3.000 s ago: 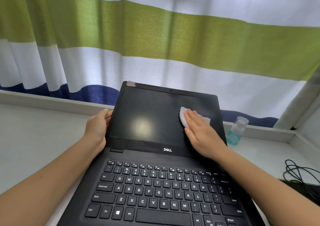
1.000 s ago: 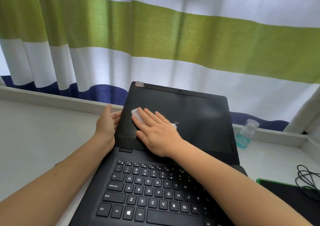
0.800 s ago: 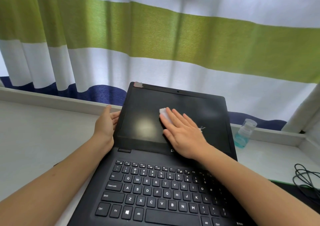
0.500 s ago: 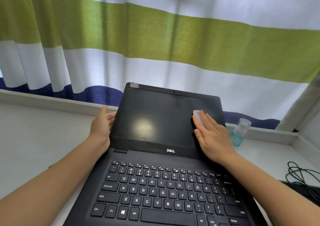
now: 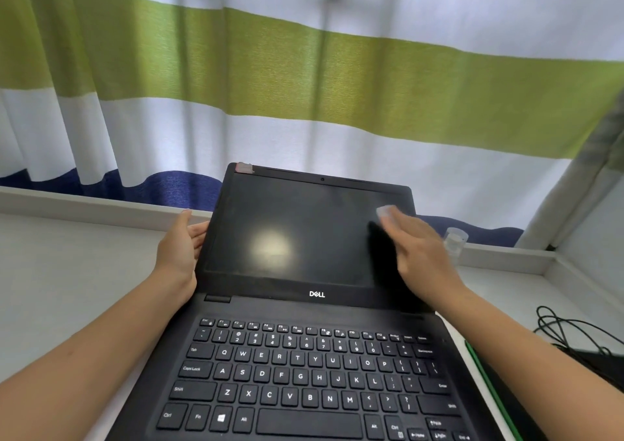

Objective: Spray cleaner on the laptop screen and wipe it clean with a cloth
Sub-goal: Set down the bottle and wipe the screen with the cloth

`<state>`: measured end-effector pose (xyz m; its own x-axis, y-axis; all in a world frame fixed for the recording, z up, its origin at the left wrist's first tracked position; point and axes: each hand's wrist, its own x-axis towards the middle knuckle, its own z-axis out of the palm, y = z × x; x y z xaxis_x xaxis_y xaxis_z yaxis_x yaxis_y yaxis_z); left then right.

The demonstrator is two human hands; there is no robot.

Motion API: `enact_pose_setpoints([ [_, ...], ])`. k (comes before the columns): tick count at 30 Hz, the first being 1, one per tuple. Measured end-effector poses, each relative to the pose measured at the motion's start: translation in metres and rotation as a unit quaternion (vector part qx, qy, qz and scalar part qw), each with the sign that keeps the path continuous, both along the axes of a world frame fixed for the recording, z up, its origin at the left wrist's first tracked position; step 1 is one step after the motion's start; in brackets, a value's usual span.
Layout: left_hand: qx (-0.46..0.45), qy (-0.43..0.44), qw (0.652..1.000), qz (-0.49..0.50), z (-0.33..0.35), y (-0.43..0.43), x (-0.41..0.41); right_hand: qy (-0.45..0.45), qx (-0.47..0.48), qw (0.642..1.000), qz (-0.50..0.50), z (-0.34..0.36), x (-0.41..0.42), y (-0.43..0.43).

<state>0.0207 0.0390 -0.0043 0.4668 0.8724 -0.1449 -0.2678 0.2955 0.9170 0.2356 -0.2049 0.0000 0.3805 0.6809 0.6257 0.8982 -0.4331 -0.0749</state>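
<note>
A black laptop stands open on a white table, its dark screen facing me with a pale glare spot near the middle. My left hand grips the left edge of the lid. My right hand, blurred by motion, presses a small white cloth flat against the screen's upper right; only the cloth's tip shows past the fingertips. A small spray bottle with blue liquid stands behind my right hand and is partly hidden by it.
A striped green, white and blue curtain hangs behind the table's raised back ledge. At the right lie a black pad with a green edge and coiled black cables.
My right hand swept the cloth from the screen's left side across to the right, then up toward the upper right corner. My left hand kept hold of the lid's left edge.
</note>
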Motion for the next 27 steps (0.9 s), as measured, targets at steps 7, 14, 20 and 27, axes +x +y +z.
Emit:
enact_pose_setpoints([
  [7,-0.003,-0.002,1.000,0.003,0.002,-0.001,0.000,0.001,-0.096,0.940,0.328,-0.007,-0.077,0.085],
  [14,-0.013,-0.013,1.000,0.005,0.004,-0.001,0.000,-0.027,-0.185,0.909,0.371,-0.016,-0.112,0.141],
  [20,-0.018,-0.012,1.000,0.001,0.002,0.001,-0.001,-0.031,-0.178,0.911,0.371,-0.007,-0.111,0.132],
  [27,-0.011,-0.008,1.000,-0.013,0.000,0.001,-0.002,-0.033,-0.184,0.927,0.324,0.001,-0.070,0.077],
])
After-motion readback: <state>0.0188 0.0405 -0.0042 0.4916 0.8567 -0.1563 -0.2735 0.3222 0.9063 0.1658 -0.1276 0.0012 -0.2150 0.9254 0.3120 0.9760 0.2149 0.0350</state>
